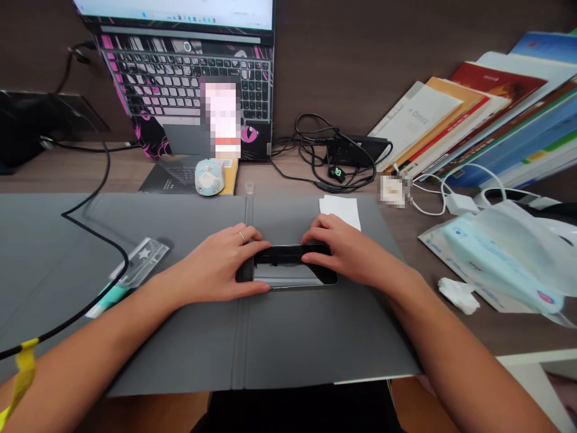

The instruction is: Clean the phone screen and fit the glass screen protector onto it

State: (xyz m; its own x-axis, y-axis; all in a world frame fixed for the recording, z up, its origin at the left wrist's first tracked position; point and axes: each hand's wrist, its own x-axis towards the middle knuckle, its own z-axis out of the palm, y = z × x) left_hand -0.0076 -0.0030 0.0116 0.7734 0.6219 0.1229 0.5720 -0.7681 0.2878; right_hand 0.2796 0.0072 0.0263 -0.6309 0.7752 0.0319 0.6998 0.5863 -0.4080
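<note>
Brown wood-look desk (387, 216) ran along a dark wall (329, 54), with a grey mat (306, 337) covering much of its near side. Against the wall stood an open laptop (171, 87), and a pale blue mouse (210, 176) sat just in front of it. Leaning books (478, 114) filled the far right, near a tangle of black cords (311, 150).

On the mat, near the middle, a dark phone (293, 273) lay sideways and flat, its glass catching a pale reflection. Around its left end was the left hand (220, 261), partly open, thumb along the near edge and fingers at the far edge, holding the phone between them. At the far right part was the right hand (340, 243), loosely curled, with fingers at the far edge and the thumb over the glass; whether it gripped or only rested could not be told.

White paper (345, 209) lay just beyond the right hand. Left of the left hand was a clear plastic case (146, 258), and a crumpled tissue (458, 294) lay off the mat to the right.
</note>
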